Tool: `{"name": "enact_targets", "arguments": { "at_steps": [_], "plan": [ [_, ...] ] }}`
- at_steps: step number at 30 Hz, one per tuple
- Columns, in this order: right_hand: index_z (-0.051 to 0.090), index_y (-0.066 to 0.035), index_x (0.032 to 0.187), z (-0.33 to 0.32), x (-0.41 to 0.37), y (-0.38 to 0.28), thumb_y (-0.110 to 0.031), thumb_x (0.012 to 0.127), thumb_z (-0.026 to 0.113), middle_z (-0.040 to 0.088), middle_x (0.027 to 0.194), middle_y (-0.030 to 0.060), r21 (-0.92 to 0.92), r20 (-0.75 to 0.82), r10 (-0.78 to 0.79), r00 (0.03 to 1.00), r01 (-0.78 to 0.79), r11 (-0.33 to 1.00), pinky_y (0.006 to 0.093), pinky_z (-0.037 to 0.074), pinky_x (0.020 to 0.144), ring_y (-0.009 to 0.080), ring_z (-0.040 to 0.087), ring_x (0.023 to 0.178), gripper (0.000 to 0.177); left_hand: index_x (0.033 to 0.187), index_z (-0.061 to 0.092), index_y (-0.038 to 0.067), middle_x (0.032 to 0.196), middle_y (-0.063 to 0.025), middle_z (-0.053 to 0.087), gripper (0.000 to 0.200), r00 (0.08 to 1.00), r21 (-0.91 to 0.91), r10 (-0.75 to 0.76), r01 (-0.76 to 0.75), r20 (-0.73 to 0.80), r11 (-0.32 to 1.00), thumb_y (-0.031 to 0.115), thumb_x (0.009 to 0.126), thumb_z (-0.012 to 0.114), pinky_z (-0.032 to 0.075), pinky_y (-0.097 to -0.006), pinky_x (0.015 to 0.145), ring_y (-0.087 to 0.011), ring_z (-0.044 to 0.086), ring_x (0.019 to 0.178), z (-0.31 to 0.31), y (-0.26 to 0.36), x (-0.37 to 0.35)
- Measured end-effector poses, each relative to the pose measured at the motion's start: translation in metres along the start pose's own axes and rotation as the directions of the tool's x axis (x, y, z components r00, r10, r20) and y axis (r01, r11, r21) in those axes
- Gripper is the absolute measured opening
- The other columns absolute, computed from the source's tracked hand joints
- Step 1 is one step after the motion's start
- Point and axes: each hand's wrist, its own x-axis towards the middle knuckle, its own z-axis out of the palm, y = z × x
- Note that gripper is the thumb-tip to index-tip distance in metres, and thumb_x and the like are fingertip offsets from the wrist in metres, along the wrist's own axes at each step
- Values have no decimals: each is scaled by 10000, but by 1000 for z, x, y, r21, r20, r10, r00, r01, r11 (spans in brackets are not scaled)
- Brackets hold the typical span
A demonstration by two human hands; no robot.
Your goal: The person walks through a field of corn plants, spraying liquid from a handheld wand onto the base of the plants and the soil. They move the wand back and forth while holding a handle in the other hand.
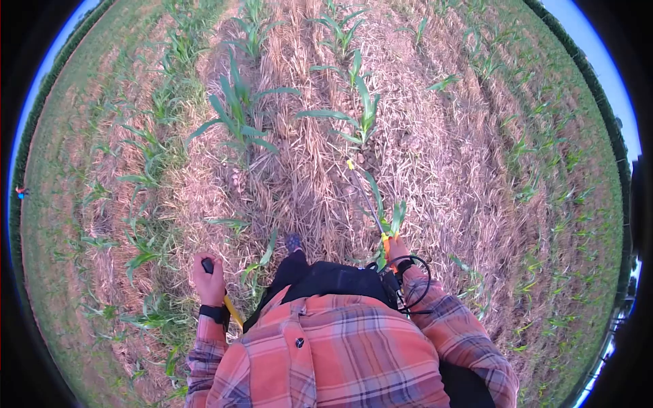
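My right hand is closed around the orange handle of a spray lance, at the right of my waist. The thin lance points forward and slightly left, ending in a yellow nozzle low over the straw. A black hose loops beside my right wrist. On my left, my left hand wraps around the black grip of a yellow lever, which runs back toward my side. Young maize plants stand ahead of the nozzle, and one leafy plant rises right by the lance.
Dry straw covers the ground between rows of green plants. A larger maize plant grows ahead on the left. My shoe shows below my dark trousers. At the far left edge stands a distant person.
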Motion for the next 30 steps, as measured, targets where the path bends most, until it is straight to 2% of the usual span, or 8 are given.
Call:
{"name": "enact_targets", "arguments": {
  "at_steps": [1, 4, 6, 8, 9, 17, 25, 30],
  "plan": [
    [434, -85, 983, 6, 4, -4, -390, 814, 379, 514, 502, 130, -60, 4, -106, 994, 106, 993, 339, 395, 338, 237, 524, 379, 353, 776, 454, 62, 643, 8, 424, 116, 1000, -42, -25, 25, 14, 999, 9, 720, 541, 322, -211, 479, -63, 385, 560, 0, 7, 8],
    [437, -67, 973, 25, 3, -40, -377, 816, 381, 519, 513, 137, 16, -22, -27, 999, 27, 999, 343, 402, 347, 241, 536, 400, 352, 777, 455, 60, 647, 3, 427, 112, 994, -2, -109, 109, 32, 994, 18, 722, 543, 319, -210, 482, -60, 381, 563, -7, 12, 37],
    [448, -63, 953, 39, 6, -56, -358, 819, 388, 515, 515, 138, -43, -23, -71, 997, 70, 997, 348, 403, 351, 241, 534, 402, 330, 781, 455, 61, 642, 4, 424, 113, 999, 7, -40, 40, 21, 999, 18, 723, 542, 317, -211, 477, -60, 376, 551, -12, 2, 56],
    [459, -77, 944, 61, 33, -47, -356, 822, 393, 504, 502, 129, -287, -10, -608, 794, 580, 763, 342, 389, 336, 229, 511, 378, 312, 785, 456, 63, 637, 6, 421, 113, 1000, 22, 27, -27, 9, 999, 17, 725, 540, 316, -212, 471, -60, 372, 539, -18, -5, 73],
    [462, -87, 944, 58, -27, -118, -361, 822, 405, 495, 492, 110, 10, 13, -110, 994, 110, 994, 329, 377, 324, 205, 482, 352, 306, 789, 457, 62, 632, 9, 418, 114, 999, -41, -48, 48, 20, 998, 17, 726, 541, 315, -213, 469, -61, 367, 534, -21, -9, 80],
    [461, -85, 927, 109, -16, -158, -368, 837, 398, 502, 471, 87, -107, 117, -246, 962, 259, 960, 289, 347, 288, 162, 470, 327, 304, 792, 436, 74, 607, 26, 405, 126, 987, -145, -147, 154, 58, 977, 1, 740, 525, 287, -196, 417, -40, 363, 479, -36, -6, 116],
    [411, -114, 977, 127, -36, -209, -350, 853, 358, 486, 521, 76, -196, 238, -129, 963, 178, 964, 247, 320, 277, 135, 424, 324, 272, 796, 427, 78, 586, 31, 397, 130, 989, -260, -144, 148, 33, 954, -9, 748, 510, 273, -184, 365, -31, 358, 428, -37, -10, 137],
    [421, -84, 967, 132, -6, -224, -317, 848, 396, 544, 553, 98, 29, 267, -76, 961, 71, 997, 255, 383, 290, 163, 528, 378, 263, 805, 427, 76, 595, 28, 397, 135, 987, -227, -159, 158, 14, 961, -13, 747, 510, 269, -190, 358, -31, 355, 426, -31, -1, 155]
  ]
}}
